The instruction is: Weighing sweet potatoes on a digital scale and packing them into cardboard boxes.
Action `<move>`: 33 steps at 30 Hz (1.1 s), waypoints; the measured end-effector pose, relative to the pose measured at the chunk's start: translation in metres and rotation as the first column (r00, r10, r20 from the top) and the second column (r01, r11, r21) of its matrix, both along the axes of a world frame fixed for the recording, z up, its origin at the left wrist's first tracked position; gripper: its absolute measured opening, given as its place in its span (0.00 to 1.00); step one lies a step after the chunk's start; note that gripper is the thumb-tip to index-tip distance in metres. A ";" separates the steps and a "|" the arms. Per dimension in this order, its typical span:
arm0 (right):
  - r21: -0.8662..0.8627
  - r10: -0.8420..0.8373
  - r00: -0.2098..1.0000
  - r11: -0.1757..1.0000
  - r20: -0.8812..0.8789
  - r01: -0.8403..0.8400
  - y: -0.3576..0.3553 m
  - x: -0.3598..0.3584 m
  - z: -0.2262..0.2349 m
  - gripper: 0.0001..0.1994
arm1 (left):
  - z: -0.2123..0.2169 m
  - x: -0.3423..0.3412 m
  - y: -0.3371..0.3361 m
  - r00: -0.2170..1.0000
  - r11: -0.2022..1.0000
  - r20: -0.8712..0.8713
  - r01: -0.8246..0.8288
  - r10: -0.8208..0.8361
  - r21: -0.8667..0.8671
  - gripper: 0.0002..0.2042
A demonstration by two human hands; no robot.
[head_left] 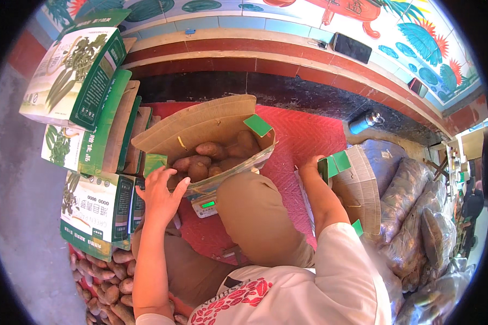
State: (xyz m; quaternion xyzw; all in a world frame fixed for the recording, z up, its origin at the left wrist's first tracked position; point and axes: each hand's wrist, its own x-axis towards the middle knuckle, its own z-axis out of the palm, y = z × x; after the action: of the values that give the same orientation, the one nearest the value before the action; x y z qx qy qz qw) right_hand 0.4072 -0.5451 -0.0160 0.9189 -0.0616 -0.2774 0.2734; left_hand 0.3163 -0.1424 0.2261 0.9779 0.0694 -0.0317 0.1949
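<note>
An open cardboard box (200, 122) stands in front of me with several reddish-brown sweet potatoes (209, 150) inside. It rests on a white digital scale (203, 211) with a lit green display. My left hand (165, 189) is at the box's near left end, fingers spread by its rim and a green corner tab; whether it presses on the cardboard I cannot tell. To the right, another cardboard box (358, 184) with green tabs stands beside my knee. My right hand (312, 162) is closed on its far left edge, the fingertips partly hidden.
Green-and-white printed cartons (70, 76) are stacked at the left. Loose sweet potatoes (111, 292) lie heaped at the lower left. Full plastic bags (412, 211) crowd the right side. A metal flask (366, 122) stands by the wall, and a phone (351, 47) leans on the ledge.
</note>
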 end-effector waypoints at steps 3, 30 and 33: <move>0.000 -0.007 0.999 1.000 -0.041 0.007 -0.001 -0.001 0.003 0.19 | -0.001 0.000 0.001 1.000 1.000 0.004 0.005 -0.005 -0.009 0.22; -0.033 -0.070 0.975 0.997 -0.209 0.065 -0.035 -0.094 0.021 0.18 | -0.004 -0.006 0.005 0.998 0.998 0.052 0.036 -0.033 -0.059 0.24; -0.052 -0.073 0.983 0.997 -0.166 0.065 -0.047 -0.112 0.007 0.17 | -0.004 -0.007 0.006 0.998 0.996 0.043 0.040 -0.037 -0.075 0.23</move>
State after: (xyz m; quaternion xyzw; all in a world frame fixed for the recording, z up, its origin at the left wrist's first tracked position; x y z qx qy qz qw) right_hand 0.2953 -0.5918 -0.0094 0.8831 -0.0766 -0.3615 0.2889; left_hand 0.3088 -0.1368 0.2224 0.9714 0.0450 -0.0179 0.2325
